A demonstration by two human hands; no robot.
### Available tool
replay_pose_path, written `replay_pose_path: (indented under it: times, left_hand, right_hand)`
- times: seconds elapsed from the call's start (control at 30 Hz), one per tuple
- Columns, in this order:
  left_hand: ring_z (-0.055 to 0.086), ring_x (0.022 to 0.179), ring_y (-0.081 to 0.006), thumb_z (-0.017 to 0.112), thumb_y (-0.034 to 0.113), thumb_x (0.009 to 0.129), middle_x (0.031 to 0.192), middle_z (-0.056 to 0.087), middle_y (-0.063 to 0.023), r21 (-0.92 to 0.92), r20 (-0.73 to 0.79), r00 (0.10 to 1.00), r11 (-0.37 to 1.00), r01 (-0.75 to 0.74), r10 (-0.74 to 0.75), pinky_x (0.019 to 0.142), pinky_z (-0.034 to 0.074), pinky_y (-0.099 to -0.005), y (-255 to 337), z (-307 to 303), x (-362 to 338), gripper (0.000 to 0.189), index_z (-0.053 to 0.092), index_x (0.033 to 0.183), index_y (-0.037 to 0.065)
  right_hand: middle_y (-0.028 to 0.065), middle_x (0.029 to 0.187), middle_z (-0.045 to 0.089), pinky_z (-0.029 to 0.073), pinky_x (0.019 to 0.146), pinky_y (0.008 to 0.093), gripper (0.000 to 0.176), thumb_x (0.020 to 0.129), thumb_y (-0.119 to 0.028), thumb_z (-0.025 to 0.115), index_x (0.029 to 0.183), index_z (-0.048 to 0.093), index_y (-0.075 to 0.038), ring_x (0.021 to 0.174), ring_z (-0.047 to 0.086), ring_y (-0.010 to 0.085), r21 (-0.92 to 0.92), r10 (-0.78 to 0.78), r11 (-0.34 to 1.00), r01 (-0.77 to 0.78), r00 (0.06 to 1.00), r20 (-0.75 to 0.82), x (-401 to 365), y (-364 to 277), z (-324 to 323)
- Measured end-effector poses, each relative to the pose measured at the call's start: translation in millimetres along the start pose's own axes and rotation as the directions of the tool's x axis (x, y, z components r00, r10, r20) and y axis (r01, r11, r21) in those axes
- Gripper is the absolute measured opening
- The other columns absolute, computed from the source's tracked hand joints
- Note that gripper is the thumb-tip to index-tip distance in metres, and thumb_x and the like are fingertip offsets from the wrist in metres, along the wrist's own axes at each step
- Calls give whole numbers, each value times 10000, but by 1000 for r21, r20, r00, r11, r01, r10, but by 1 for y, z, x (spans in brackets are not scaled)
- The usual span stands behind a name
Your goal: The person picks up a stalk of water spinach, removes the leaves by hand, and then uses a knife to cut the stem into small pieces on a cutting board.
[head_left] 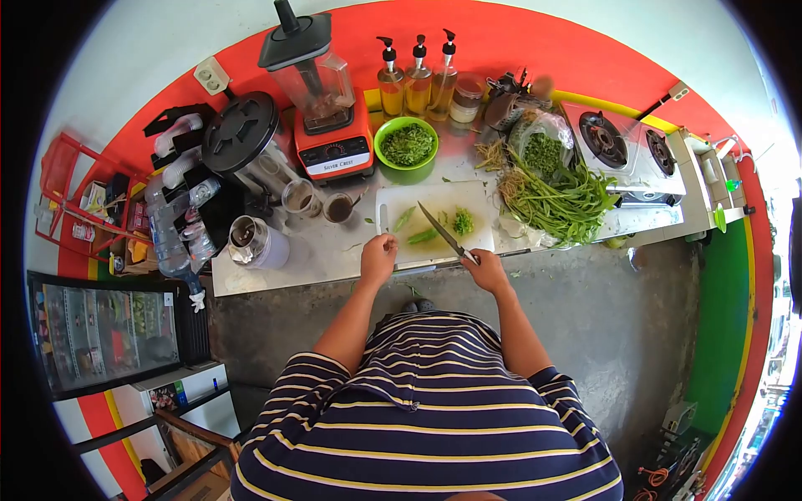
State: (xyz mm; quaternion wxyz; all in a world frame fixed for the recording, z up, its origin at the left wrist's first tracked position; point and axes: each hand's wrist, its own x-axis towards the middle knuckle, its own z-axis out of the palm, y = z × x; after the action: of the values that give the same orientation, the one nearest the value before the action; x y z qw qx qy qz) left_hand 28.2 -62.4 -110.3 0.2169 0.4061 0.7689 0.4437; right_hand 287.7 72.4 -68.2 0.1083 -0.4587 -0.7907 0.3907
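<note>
My right hand (pixel 485 270) grips a kitchen knife (pixel 441 228) by its handle. The blade slants up and left over a white cutting board (pixel 476 194). At the board's lower left edge is my left hand (pixel 379 257), its fingers curled together; whatever may be between them is too small to make out. Left of the blade lie long green pieces (pixel 423 237) that look like chili peppers, with another slim green piece (pixel 404 219) above them. A small pile of chopped greens (pixel 463 221) sits right of the blade.
Behind the board stands a green bowl (pixel 406 171) of chopped greens. A red blender (pixel 334 150), a glass of dark liquid (pixel 339 209) and a steel-topped container (pixel 259 244) are to the left. Leafy greens (pixel 560 204) and a gas stove (pixel 622 146) lie to the right. Pump bottles (pixel 418 83) line the wall.
</note>
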Motion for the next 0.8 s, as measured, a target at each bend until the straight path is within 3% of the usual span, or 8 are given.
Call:
replay_pose_path:
  times: [0.07, 0.13, 0.23, 0.33, 0.47, 0.67, 0.8]
  left_hand:
    - [633, 827, -240, 698, 3, 786, 886, 670, -97, 84, -3, 999, 995, -50, 50, 795, 512, -349, 10, 2, 0, 221, 684, 1005, 32]
    - [624, 901, -270, 690, -1, 784, 955, 662, -107, 166, -3, 995, 981, -96, 98, 845, 505, -369, 22, 5, 1, 268, 676, 1048, 42]
    - [541, 1084, -346, 672, -3, 795, 1128, 613, -130, 216, 89, 949, 924, -315, 302, 977, 452, -420, 39, 10, 1, 338, 668, 1129, 54]
    - [550, 1059, -333, 665, 8, 806, 1112, 620, -108, 288, 190, 910, 865, -411, 369, 966, 463, -416, 38, 13, -1, 335, 678, 1138, 55]
    - [556, 1049, -317, 658, 23, 817, 1107, 625, -92, 305, 203, 913, 863, -404, 355, 947, 474, -408, 23, 11, -8, 303, 690, 1117, 50]
    - [572, 1001, -287, 647, 13, 807, 1072, 640, -77, 339, 97, 928, 865, -370, 359, 906, 499, -384, 19, 7, -22, 267, 713, 1065, 39]
    - [561, 1052, -276, 643, 33, 821, 1137, 620, -64, 362, 65, 909, 840, -405, 411, 917, 483, -391, 20, 7, -24, 330, 677, 1149, 45]
  right_hand:
    - [195, 745, 677, 494, 677, 435, 304, 886, -315, 708, 956, 717, -18, 716, 666, 359, -12, -15, 1000, 15, 1000, 15, 0, -4, -2]
    - [237, 840, 691, 511, 755, 458, 310, 895, -286, 687, 983, 701, 11, 847, 672, 417, 22, 44, 999, -45, 998, 47, 1, -7, -3]
    - [267, 853, 682, 507, 764, 476, 354, 908, -294, 671, 1021, 672, 42, 851, 663, 440, 13, 48, 999, -49, 998, 46, 5, -1, 1]
    - [289, 862, 672, 500, 769, 504, 377, 924, -313, 648, 1024, 649, 50, 858, 649, 467, 21, 20, 1000, -21, 999, 27, 8, 3, 8]
    - [293, 875, 671, 493, 773, 531, 379, 938, -334, 625, 999, 637, 39, 874, 638, 483, -60, 41, 997, -40, 999, 12, 1, -13, 9]
    - [286, 891, 677, 495, 776, 556, 378, 957, -362, 595, 1013, 616, 12, 883, 638, 486, -127, 4, 992, 5, 998, 69, -6, -18, 25]
    - [284, 901, 682, 505, 776, 575, 374, 971, -374, 563, 1087, 578, -18, 876, 648, 490, -247, -3, 969, 17, 998, 58, -11, -25, 35]
